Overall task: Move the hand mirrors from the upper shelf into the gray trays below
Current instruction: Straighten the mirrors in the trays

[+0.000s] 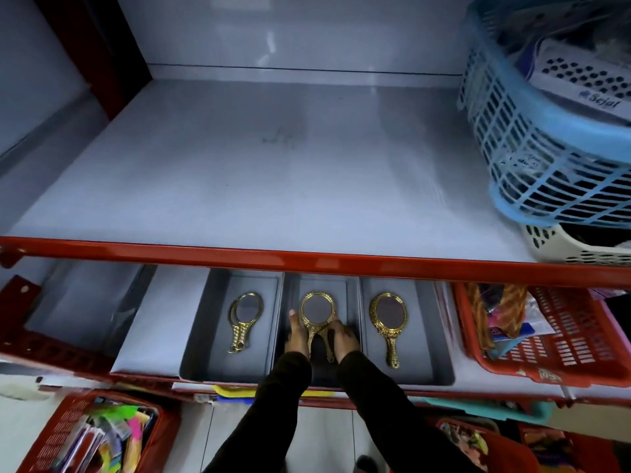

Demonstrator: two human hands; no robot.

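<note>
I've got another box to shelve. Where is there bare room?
The upper shelf is bare left of the blue basket. Below, a strip left of the gray trays is free. The trays and red basket are crowded.

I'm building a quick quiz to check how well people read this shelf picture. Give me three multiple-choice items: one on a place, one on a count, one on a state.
1. Where are both hands?
A. In the middle gray tray
B. On the upper shelf
C. In the red basket

2. How many gray trays hold mirrors?
A. One
B. Two
C. Three

3. How is the upper shelf's open surface?
A. Stacked with mirrors
B. Bare of mirrors
C. Covered by trays

Answers:
1 A: the left hand and right hand flank the gold mirrors inside the middle gray tray.
2 C: the left tray and right tray hold mirrors too.
3 B: the upper shelf shows only the blue basket at its right.
</note>
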